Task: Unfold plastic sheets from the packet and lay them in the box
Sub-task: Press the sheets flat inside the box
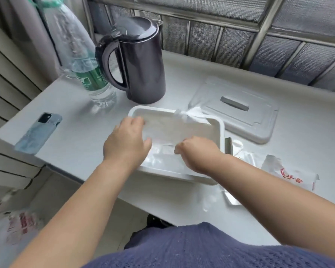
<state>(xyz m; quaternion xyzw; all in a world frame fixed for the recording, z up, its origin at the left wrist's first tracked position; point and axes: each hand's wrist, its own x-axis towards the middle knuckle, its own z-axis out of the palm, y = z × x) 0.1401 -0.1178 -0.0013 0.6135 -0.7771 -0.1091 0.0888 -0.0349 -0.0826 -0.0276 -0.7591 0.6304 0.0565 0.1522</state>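
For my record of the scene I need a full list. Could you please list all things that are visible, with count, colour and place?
table: 1, white, under everything
box: 1, white, centre
plastic sheets: count unclear, clear, inside box
lid: 1, white, right behind box
kettle: 1, dark, behind box
bottle: 1, clear with green label, left of kettle
phone: 1, grey-blue, left edge
packet: 1, white with red print, torn, right of box
left grip: 1, bare hand, resting on sheets
right grip: 1, bare hand, pinching sheets
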